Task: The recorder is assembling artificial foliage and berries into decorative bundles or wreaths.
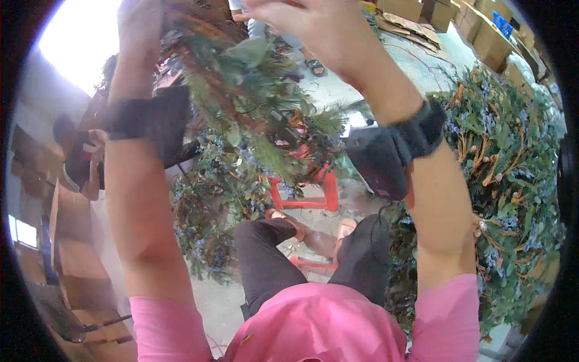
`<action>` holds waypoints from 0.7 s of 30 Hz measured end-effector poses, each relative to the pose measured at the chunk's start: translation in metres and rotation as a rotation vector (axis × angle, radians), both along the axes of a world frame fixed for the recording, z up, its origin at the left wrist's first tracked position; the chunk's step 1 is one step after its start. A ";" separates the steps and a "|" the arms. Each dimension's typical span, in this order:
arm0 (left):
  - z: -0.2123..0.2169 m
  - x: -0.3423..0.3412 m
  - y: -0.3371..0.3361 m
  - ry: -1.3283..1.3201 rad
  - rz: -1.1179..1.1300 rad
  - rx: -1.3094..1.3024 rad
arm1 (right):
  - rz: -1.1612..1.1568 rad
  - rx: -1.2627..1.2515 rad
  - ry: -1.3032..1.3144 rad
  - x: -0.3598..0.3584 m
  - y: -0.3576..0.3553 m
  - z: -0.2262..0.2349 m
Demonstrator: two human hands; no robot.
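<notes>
A wreath of brown twigs, green leaves, pine sprigs and blue berries point(241, 96) hangs in front of me, blurred by motion. High at its left side is my left hand point(142, 21), cut off by the top edge; its fingers are mostly out of sight, but the wreath's twigs run up to it and it seems to bear the weight. My right hand point(313, 30) is raised above the wreath's right side. Its fingers stretch leftward, apart from one another, with nothing visible in them. Black bands with dark boxes circle both my wrists.
A large heap of similar greenery point(500, 169) rises at my right, and more greenery point(211, 199) lies low at left. Between them stands a red plastic stool point(304, 202) near my feet. Cardboard boxes point(491, 45) are stacked far right. Another person point(81, 151) is at far left.
</notes>
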State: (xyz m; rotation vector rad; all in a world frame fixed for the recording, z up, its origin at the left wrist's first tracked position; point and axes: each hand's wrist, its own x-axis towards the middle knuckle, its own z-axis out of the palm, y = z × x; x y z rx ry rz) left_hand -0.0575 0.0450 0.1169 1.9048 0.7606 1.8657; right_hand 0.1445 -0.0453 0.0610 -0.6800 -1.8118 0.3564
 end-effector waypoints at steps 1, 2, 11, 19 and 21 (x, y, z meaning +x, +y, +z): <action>-0.008 -0.016 0.034 0.057 -0.034 -0.027 | -0.222 0.134 -0.054 0.022 0.002 -0.025; -0.009 -0.018 0.034 -0.003 0.023 -0.090 | -0.268 0.028 -0.009 0.036 0.006 -0.056; -0.013 -0.047 0.021 -0.076 0.051 -0.078 | -0.547 -0.101 -0.239 0.045 0.009 -0.240; -0.016 -0.045 0.006 0.007 0.176 -0.043 | -0.530 -0.266 -0.589 0.036 0.025 -0.224; -0.015 -0.049 0.008 0.009 0.181 -0.042 | -0.528 -0.287 -0.635 0.035 0.025 -0.218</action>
